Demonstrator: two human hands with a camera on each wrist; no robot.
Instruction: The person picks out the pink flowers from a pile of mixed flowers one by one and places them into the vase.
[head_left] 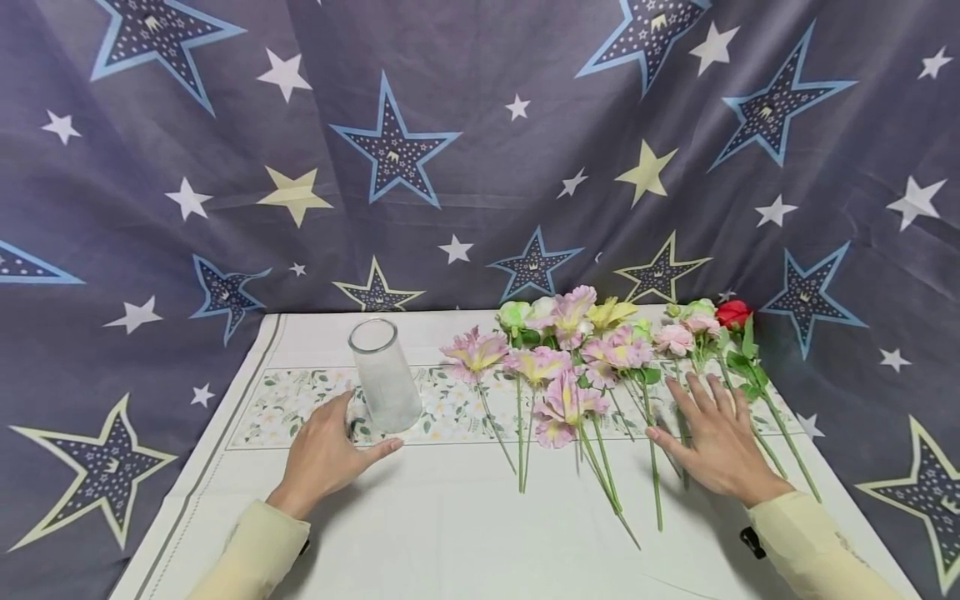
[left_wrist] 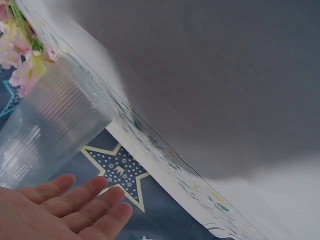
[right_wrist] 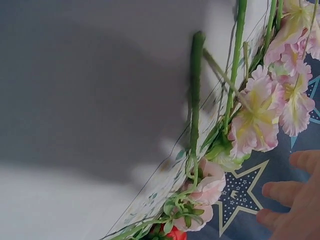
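A clear ribbed glass vase [head_left: 390,383] stands upright on the table's left side. My left hand [head_left: 330,450] is beside it, thumb and fingers spread apart around its near left side without gripping; in the left wrist view the fingers [left_wrist: 85,205] lie straight below the vase [left_wrist: 60,120]. On the right, my right hand [head_left: 716,442] hovers palm down with spread fingers over green stems, holding nothing. Pink-and-yellow artificial flowers [head_left: 566,404] lie in the middle with their stems toward me. Pale pink roses [head_left: 675,339] and a red rose [head_left: 733,313] lie beyond the right hand.
A white tablecloth [head_left: 450,517] with a leaf-and-flower printed band [head_left: 288,408] covers the table. Green and white blooms [head_left: 515,315] and a yellow one [head_left: 611,313] lie at the back edge. Behind hangs a dark curtain [head_left: 480,167] patterned with stars.
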